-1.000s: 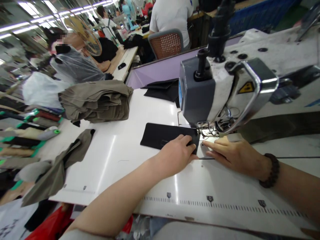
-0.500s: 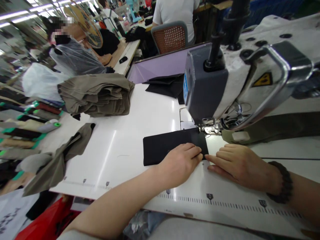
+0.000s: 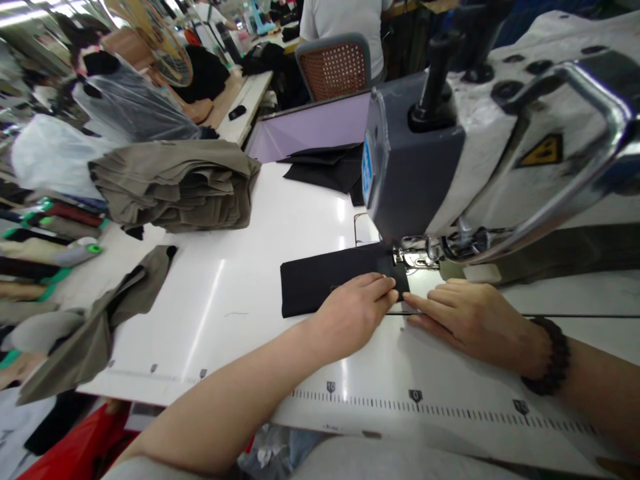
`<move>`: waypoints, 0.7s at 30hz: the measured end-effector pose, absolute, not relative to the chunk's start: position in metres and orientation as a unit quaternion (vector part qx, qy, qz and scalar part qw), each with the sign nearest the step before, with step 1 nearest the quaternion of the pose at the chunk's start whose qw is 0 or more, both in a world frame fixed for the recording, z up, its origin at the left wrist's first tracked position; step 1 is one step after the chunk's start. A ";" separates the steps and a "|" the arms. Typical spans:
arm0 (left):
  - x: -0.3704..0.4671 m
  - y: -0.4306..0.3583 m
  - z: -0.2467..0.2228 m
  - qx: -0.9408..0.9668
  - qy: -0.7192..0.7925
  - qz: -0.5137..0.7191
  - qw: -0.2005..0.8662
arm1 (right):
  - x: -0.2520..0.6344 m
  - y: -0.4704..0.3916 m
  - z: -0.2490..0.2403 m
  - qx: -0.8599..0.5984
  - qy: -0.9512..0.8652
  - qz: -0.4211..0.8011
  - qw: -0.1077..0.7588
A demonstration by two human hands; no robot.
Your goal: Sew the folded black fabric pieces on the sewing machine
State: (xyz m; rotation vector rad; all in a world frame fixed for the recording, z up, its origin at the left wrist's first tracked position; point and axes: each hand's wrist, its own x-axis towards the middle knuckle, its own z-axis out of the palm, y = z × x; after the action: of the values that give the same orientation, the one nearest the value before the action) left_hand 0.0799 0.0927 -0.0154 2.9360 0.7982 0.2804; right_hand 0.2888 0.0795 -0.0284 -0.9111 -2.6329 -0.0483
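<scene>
A folded piece of black fabric (image 3: 310,283) lies flat on the white sewing table, its far right corner at the presser foot (image 3: 413,259) of the sewing machine (image 3: 417,153). My left hand (image 3: 353,313) rests on the fabric's near right part, with the fingers drawn together and gripping near its edge. Just to the right, my right hand (image 3: 465,320) lies low over the table. Its index fingertip touches the fabric's right edge, the thumb is apart below, and the other fingers are loosely bent. A dark beaded bracelet circles the right wrist.
A stack of olive-brown fabric pieces (image 3: 175,187) stands at the back left, with a loose piece (image 3: 100,327) nearer. More black fabric (image 3: 325,170) lies behind the machine head. Thread spools (image 3: 75,253) line the left side. A person in white (image 3: 343,27) sits beyond.
The black fabric has slid a little away from me, further past the presser foot. Both hands have moved forward with it. The view has also shifted slightly.
</scene>
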 end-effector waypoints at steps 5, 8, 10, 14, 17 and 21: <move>0.081 0.104 -0.014 0.956 0.273 0.090 0.053 | 0.288 0.084 -0.031 -0.361 -0.916 -0.027 0.173; 0.083 0.111 -0.012 0.955 0.278 0.085 0.057 | 0.287 0.086 -0.033 -0.380 -0.910 -0.027 0.163; 0.084 0.116 -0.011 0.954 0.282 0.079 0.061 | 0.286 0.087 -0.034 -0.389 -0.908 -0.023 0.156; 0.086 0.126 -0.010 0.949 0.301 0.059 0.078 | 0.286 0.087 -0.038 -0.406 -0.901 -0.014 0.151; 0.087 0.133 -0.012 0.946 0.313 0.051 0.071 | 0.287 0.086 -0.040 -0.411 -0.898 -0.012 0.157; 0.089 0.140 -0.017 0.945 0.319 0.059 0.050 | 0.288 0.086 -0.040 -0.406 -0.901 -0.009 0.153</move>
State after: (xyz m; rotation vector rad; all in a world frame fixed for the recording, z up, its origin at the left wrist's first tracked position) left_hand 0.0888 0.1402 -0.0167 2.8775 0.9704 0.1800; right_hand 0.2880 0.0858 -0.0401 -1.1649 -2.5844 -0.0245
